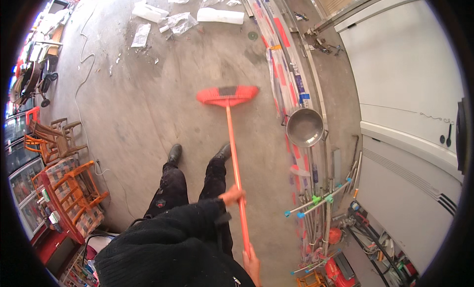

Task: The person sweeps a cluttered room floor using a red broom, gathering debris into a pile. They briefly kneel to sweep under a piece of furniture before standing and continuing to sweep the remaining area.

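Observation:
A broom with a red head point(227, 96) and a long orange-red handle point(234, 153) reaches out over the concrete floor. My left hand point(232, 196) grips the handle midway, its arm crossing in front of my body. Lower down, close to the handle's end, my right hand point(252, 263) is wrapped around it. The broom head looks slightly blurred, and whether its bristles touch the floor I cannot tell. My dark shoes point(175, 153) stand to the left of the handle.
Plastic scraps point(179, 23) and a white roll point(220, 15) lie ahead. On the right are long wrapped strips point(283, 61), a metal pan point(305, 127), and rods with blue-green connectors point(318, 203). Wooden chairs point(70, 190) and a cable point(77, 98) are at left; white panels point(403, 64) at far right.

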The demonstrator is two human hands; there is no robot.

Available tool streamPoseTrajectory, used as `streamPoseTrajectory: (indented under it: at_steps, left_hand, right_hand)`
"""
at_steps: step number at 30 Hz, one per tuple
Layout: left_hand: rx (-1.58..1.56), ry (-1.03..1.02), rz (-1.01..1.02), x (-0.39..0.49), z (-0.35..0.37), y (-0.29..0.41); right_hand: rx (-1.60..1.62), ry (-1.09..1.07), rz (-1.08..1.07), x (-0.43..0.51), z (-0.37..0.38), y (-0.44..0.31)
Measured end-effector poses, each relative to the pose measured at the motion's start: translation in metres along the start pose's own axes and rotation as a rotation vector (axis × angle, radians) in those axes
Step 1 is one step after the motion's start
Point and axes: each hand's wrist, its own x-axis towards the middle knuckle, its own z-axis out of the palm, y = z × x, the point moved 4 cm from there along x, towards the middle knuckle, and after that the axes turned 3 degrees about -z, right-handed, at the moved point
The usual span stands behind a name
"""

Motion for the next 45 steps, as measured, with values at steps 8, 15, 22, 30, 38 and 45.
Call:
streamPoseTrajectory:
  at_steps: [8,15,22,30,38,45]
  left_hand:
    - [-0.035,0.14,0.352,0.0,-0.037,0.158]
    - [0.007,0.029,0.044,-0.012,0.045,0.07]
    - [-0.017,0.076,0.14,0.035,0.038,0.145]
    - [-0.066,0.182,0.282,0.055,-0.024,0.273]
    - [-0.16,0.177,0.293,-0.004,-0.042,0.297]
    - [-0.169,0.023,-0.107,-0.033,0.037,0.195]
  right_hand:
    - [0.133,0.057,-0.358,0.077,-0.002,-0.065]
    - [0.201,0.044,-0.128,0.007,-0.02,0.009]
    - [0.408,-0.068,0.036,0.058,-0.052,-0.057]
    - [0.234,-0.044,-0.129,0.146,-0.051,-0.173]
    - [0.143,0.038,-0.455,0.13,-0.07,-0.199]
    - [0.084,0.0,0.058,0.033,-0.09,-0.163]
